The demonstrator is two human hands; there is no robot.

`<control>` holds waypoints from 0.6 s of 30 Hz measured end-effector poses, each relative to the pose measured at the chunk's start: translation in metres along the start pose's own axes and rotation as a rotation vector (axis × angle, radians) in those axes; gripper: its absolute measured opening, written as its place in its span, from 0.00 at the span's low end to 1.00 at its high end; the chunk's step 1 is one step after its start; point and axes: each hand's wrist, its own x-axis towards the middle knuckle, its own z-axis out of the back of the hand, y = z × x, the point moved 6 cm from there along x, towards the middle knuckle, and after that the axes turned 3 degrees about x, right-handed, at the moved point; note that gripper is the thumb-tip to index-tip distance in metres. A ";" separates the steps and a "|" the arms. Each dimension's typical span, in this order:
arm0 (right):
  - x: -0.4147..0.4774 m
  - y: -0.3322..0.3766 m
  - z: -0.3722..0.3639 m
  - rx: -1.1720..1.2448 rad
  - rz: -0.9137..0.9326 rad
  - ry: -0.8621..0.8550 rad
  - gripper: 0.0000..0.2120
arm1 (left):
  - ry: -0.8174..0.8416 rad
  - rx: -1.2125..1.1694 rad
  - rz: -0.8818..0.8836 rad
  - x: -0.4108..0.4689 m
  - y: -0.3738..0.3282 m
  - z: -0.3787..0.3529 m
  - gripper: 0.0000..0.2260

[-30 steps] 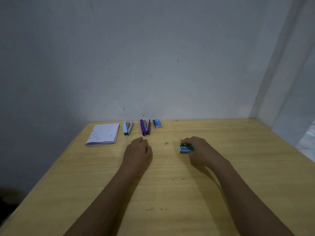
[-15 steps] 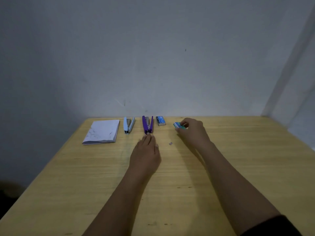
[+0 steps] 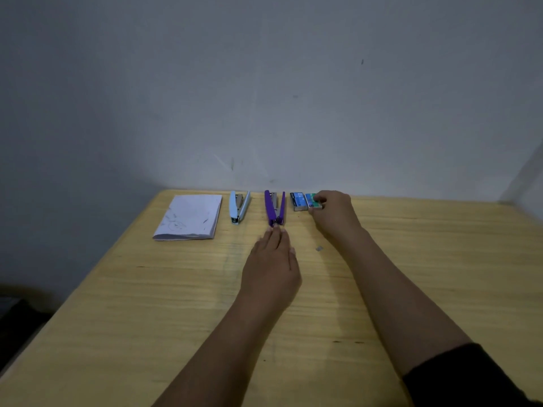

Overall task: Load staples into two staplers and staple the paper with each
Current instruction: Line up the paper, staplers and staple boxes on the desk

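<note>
Along the far edge of the wooden surface (image 3: 411, 259), close to the grey wall (image 3: 264, 98), the things lie in one row. From the left there is a pad of white paper (image 3: 189, 216) with some pen marks on it, then a light blue stapler (image 3: 238, 206), then a purple stapler (image 3: 274, 207). Both staplers are swung open in a narrow V, with the hinged end toward the person and the metal channel visible between the two arms.

Right of the purple stapler lies a dark blue staple box (image 3: 298, 201), and touching it on the right side is a blue-green staple box (image 3: 313, 200). The right hand (image 3: 333, 214) is on this second box: the thumb and the fingers close around its right end, so the grip holds the box while it rests on the surface.

The left hand (image 3: 271, 264) lies flat, palm down, with the fingers straight and together. The fingertips touch the hinged end of the purple stapler; this grip is open and holds nothing.

A small grey piece (image 3: 319, 248), maybe a strip of staples, lies alone between the two forearms. A dark sleeve (image 3: 470, 377) covers the right upper arm.
</note>
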 end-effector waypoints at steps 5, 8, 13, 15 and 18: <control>0.006 -0.001 -0.008 -0.025 0.019 -0.020 0.17 | 0.009 -0.013 0.009 -0.002 0.000 0.000 0.23; 0.009 0.000 -0.012 -0.038 0.025 -0.025 0.17 | 0.008 -0.014 0.009 -0.002 0.000 0.001 0.23; 0.011 0.002 -0.018 -0.076 0.021 -0.023 0.17 | 0.013 0.000 0.011 -0.001 0.001 0.000 0.23; 0.012 0.002 -0.018 -0.087 0.018 -0.031 0.17 | 0.009 -0.015 0.013 -0.001 0.001 0.000 0.23; 0.012 0.004 -0.018 -0.112 0.012 -0.029 0.16 | 0.005 -0.008 0.014 -0.001 0.000 -0.001 0.23</control>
